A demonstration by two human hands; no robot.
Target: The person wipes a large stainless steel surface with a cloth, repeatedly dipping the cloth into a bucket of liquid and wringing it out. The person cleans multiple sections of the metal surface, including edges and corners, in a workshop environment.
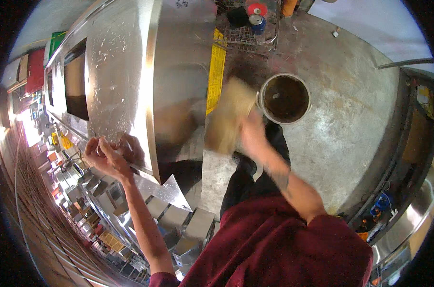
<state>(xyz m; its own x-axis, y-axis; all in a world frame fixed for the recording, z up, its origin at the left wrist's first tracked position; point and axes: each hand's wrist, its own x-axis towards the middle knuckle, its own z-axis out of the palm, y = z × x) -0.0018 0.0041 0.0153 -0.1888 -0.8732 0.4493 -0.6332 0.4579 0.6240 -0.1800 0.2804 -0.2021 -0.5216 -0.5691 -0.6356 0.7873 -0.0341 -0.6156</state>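
Note:
My right hand point(253, 133) grips a tan rag point(230, 115), both smeared by motion, beside the near side of a large stainless steel cabinet point(181, 81). The rag hangs between the cabinet and a round bucket point(285, 99) of dark, murky liquid on the floor. My left hand point(108, 157) is at the lower edge of the cabinet's wet, shiny top face point(119, 71), its fingers loosely bent and apart, with nothing visible in them. Its reflection shows in the steel. Whether the fingertips touch the metal is unclear.
A yellow plastic crate point(216, 71) stands against the cabinet. Beyond it, a wire rack point(255, 40) carries a blue can point(257, 22) and a red round item point(257, 9). A dark metal frame point(394, 143) runs along the right. Metal boxes point(198, 225) stand at lower left.

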